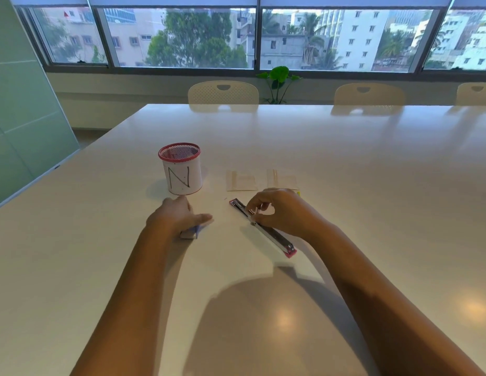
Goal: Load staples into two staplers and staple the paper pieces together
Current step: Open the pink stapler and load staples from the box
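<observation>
A wide white table (345, 185) carries a mesh pen cup (181, 170) marked "N" and two sets of paper pieces (241, 181) behind the hands. A pink stapler (263, 229), swung fully open, lies flat under the right hand (279, 210), whose fingertips pinch at its metal channel. The left hand (179, 213) rests loosely spread over a small staple box (189, 233).

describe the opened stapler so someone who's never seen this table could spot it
On the white table, look right of the red-rimmed cup marked N, just in front of two small paper pieces. The stapler lies flat and folded open, a long metal strip with pink ends, under the right hand.
</observation>
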`<state>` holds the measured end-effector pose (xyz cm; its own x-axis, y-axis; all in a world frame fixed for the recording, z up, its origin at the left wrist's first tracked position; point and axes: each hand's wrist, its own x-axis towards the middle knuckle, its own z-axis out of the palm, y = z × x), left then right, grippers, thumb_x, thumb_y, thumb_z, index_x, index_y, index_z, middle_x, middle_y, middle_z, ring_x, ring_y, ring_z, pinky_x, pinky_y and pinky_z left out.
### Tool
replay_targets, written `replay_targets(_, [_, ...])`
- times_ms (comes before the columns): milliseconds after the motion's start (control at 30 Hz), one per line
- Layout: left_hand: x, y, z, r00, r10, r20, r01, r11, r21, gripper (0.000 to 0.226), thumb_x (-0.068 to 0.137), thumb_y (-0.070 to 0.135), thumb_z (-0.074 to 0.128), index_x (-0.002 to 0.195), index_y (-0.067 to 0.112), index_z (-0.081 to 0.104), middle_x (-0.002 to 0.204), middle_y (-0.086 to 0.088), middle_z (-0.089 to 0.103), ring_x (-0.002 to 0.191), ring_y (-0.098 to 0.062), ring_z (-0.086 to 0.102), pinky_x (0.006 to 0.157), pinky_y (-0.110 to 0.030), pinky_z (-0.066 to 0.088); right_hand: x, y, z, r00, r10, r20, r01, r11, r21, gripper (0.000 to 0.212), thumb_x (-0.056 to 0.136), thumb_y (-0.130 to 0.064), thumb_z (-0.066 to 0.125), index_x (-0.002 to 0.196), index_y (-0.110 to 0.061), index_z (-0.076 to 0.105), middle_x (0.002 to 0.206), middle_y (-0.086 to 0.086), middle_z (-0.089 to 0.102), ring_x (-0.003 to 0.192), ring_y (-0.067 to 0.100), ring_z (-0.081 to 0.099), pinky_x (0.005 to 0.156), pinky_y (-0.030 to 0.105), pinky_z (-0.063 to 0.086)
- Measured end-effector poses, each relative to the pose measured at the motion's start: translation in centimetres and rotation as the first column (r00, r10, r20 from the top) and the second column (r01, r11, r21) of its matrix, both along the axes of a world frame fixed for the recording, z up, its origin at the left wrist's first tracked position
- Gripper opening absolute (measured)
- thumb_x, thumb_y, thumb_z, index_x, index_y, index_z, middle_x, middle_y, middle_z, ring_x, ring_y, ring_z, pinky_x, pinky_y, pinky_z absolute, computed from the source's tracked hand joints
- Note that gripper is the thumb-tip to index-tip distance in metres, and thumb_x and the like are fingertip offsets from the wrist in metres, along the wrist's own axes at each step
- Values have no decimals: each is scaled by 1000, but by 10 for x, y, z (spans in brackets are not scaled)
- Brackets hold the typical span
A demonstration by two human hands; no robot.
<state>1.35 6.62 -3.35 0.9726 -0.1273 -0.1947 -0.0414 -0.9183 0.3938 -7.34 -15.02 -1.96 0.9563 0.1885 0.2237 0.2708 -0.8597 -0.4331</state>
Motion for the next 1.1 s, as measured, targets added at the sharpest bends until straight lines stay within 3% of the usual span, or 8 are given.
replay_targets(133, [-2, -4, -1, 997, -78, -3, 77, 985, 157, 71, 72, 59, 61, 118, 11, 37, 115, -11, 50, 109, -27, 50, 92, -42, 47, 0, 4, -1, 998, -48, 36, 48, 999, 19, 29, 85, -31, 63, 112, -21, 63, 109, -3, 65, 93, 10, 57, 78, 13, 41])
replay_targets(300, [-8, -10, 1, 995, -62, 78, 50, 987, 152, 41, 82, 38, 56, 106, 8, 44, 97, -10, 52, 91, -23, 51, 71, -33, 41, 1, 5, -3, 989, -91, 116, 85, 995, 54, 25, 89, -30, 57, 112, -22, 63, 110, -3, 65, 92, 8, 57, 83, 22, 47])
replay_targets(467, [-12, -20, 9, 996, 49, 80, -29, 970, -243, 35, 84, 33, 59, 99, 6, 44, 92, -11, 50, 65, -15, 49, 52, -25, 47, 3, 3, 0, 942, -256, 217, 202, 949, 242, 20, 92, -24, 52, 107, -20, 65, 104, -2, 67, 80, 6, 57, 76, 18, 45])
replay_targets(667, [-20, -38, 14, 979, 146, -145, -205, 671, -713, 48, 90, 36, 49, 122, 2, 35, 91, -15, 58, 38, -10, 59, 30, -18, 44, -5, 17, 4, 949, -162, 272, 110, 975, 195, 21, 89, -30, 56, 107, -21, 64, 103, -3, 66, 88, 6, 55, 86, 25, 47])
replay_targets(767, [-22, -43, 17, 966, 153, -207, -257, 553, -792, 31, 94, 31, 43, 113, 8, 36, 86, -17, 60, 31, -7, 57, 32, -18, 46, -6, 28, 1, 965, -78, 252, 65, 996, 60, 28, 87, -38, 57, 113, -29, 61, 119, -5, 60, 107, 7, 50, 99, 29, 34])
replay_targets(833, [-23, -45, 18, 969, 156, -191, -245, 532, -810, 30, 94, 29, 44, 113, 8, 37, 91, -16, 60, 46, -14, 64, 39, -20, 51, -6, 34, -2, 963, -44, 266, 51, 998, -22, 32, 87, -42, 56, 117, -31, 59, 126, -6, 57, 116, 11, 47, 100, 28, 26])
replay_targets(967, [-24, -48, 15, 986, 140, -87, -153, 580, -800, 41, 92, 32, 45, 122, 5, 42, 119, -20, 57, 96, -34, 64, 77, -40, 56, -9, 39, -3, 962, -30, 273, 54, 995, -83, 35, 88, -43, 53, 122, -32, 56, 130, -7, 54, 121, 12, 44, 102, 29, 22])
replay_targets(1100, [-25, -47, 16, 986, 164, -29, -126, 625, -770, 39, 91, 35, 45, 115, 4, 44, 121, -21, 57, 103, -36, 61, 87, -45, 54, -9, 39, -2, 958, -44, 285, 64, 996, -59, 25, 88, -36, 57, 111, -27, 62, 125, -5, 57, 118, 13, 45, 99, 27, 19])
